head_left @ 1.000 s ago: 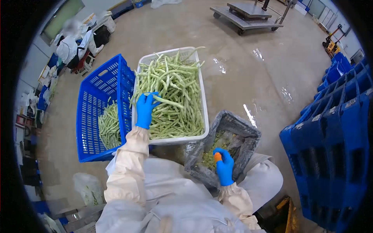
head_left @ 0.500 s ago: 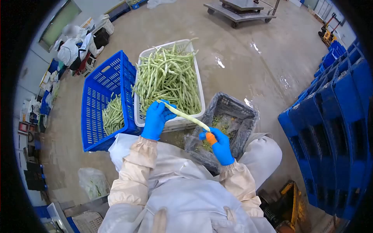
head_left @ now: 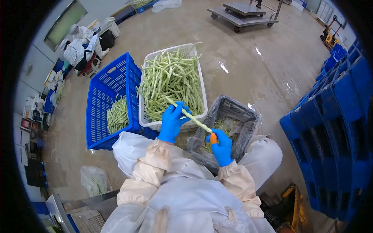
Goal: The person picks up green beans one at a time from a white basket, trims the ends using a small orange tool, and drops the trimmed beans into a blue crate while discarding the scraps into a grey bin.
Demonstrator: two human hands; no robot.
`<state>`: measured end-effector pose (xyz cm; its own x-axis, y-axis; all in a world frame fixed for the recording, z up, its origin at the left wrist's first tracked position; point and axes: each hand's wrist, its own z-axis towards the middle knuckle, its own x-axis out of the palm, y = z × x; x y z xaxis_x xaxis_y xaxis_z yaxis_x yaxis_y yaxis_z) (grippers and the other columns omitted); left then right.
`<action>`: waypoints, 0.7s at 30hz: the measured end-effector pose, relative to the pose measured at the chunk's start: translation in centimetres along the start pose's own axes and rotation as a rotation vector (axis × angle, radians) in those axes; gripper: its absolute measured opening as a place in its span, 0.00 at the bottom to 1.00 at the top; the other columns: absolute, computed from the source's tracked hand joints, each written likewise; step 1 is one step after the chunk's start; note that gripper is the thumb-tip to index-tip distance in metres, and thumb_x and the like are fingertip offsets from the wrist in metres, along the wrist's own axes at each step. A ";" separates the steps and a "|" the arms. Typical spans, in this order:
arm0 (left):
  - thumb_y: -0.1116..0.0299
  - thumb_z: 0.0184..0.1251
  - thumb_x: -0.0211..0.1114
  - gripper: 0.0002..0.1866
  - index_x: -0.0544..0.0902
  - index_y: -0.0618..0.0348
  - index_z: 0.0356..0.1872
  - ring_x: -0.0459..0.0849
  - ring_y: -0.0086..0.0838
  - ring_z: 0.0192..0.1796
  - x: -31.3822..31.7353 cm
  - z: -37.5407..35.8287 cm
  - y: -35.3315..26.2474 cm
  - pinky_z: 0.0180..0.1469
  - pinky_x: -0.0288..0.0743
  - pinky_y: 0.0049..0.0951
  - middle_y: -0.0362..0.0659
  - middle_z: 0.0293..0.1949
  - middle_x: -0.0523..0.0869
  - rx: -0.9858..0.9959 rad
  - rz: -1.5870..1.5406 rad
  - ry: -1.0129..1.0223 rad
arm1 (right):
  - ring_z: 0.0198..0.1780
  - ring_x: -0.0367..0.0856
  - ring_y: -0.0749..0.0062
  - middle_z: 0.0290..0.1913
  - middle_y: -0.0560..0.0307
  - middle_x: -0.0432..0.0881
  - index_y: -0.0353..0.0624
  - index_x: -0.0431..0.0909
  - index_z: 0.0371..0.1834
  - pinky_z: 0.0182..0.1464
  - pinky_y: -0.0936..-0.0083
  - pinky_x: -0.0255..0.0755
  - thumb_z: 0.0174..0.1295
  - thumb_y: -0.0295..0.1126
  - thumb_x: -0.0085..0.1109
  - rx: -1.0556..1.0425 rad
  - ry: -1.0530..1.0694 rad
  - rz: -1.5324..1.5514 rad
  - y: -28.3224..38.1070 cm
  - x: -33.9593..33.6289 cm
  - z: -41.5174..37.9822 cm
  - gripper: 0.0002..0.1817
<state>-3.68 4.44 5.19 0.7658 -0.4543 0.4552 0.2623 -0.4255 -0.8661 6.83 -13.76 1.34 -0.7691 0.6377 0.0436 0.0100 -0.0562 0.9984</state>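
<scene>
Hands [head_left: 171, 122] [head_left: 222, 149] have drawn closer together, partly hiding the green bean [head_left: 199, 123]

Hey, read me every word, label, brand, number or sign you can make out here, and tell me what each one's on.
There is no text I can read in this view.
Blue crate and white basket: no legible lettering.
Stacked blue pallets: nothing legible.
Red item at far left: too small and blurred to tell whether it carries any text.
</scene>
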 end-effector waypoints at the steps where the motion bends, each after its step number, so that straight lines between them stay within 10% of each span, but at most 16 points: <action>1: 0.64 0.67 0.55 0.15 0.73 0.59 0.52 0.81 0.31 0.40 0.6 0.1 0.2 0.43 0.79 0.34 0.43 0.38 0.80 -0.024 -0.012 -0.093 | 0.32 0.79 0.64 0.31 0.52 0.80 0.40 0.75 0.44 0.35 0.70 0.73 0.58 0.27 0.54 -0.196 -0.007 -0.265 0.3 0.0 -0.2 0.11; 5: 0.64 0.66 0.57 0.18 0.72 0.62 0.53 0.80 0.29 0.36 0.9 1.0 0.1 0.40 0.78 0.31 0.43 0.35 0.80 -0.059 0.004 -0.079 | 0.32 0.75 0.50 0.30 0.47 0.77 0.44 0.76 0.44 0.34 0.64 0.70 0.50 0.27 0.57 -0.591 0.127 -0.525 1.7 1.0 -0.8 0.15; 9: 0.65 0.64 0.57 0.18 0.73 0.65 0.52 0.79 0.27 0.32 0.7 0.5 -1.0 0.36 0.76 0.26 0.43 0.33 0.80 -0.362 0.261 0.354 | 0.31 0.77 0.59 0.31 0.52 0.78 0.43 0.76 0.43 0.35 0.68 0.71 0.53 0.26 0.56 -0.620 0.156 -0.476 0.9 1.2 -0.6 0.13; 11: 0.68 0.64 0.56 0.16 0.76 0.65 0.50 0.77 0.23 0.30 0.7 -0.6 -1.1 0.34 0.74 0.21 0.40 0.31 0.80 -0.468 0.433 0.474 | 0.32 0.78 0.69 0.32 0.56 0.80 0.37 0.75 0.41 0.36 0.73 0.72 0.59 0.27 0.52 -0.119 -0.206 0.006 -0.6 -1.0 0.9 0.09; 15: 0.71 0.64 0.55 0.16 0.78 0.63 0.51 0.73 0.15 0.27 -0.8 -1.6 -1.3 0.29 0.71 0.17 0.35 0.28 0.79 -0.484 0.685 0.564 | 0.29 0.75 0.73 0.28 0.56 0.77 0.36 0.75 0.38 0.36 0.77 0.73 0.57 0.20 0.46 0.004 -0.883 0.398 -2.1 -7.2 2.6 0.09; 21: 0.70 0.59 0.60 0.17 0.79 0.58 0.51 0.75 0.16 0.30 0.1 -3.2 -2.8 0.34 0.69 0.18 0.37 0.31 0.82 -0.460 0.781 0.629 | 0.37 0.78 0.68 0.34 0.53 0.78 0.34 0.75 0.40 0.42 0.74 0.73 0.55 0.21 0.50 0.073 -0.902 0.416 -4.4 -9.5 2.4 0.09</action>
<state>-6.26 3.06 8.30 0.1560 -0.9866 -0.0469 -0.5073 -0.0393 -0.8609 15.61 -17.68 -3.34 0.0781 0.9248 0.3723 0.2314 -0.3800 0.8956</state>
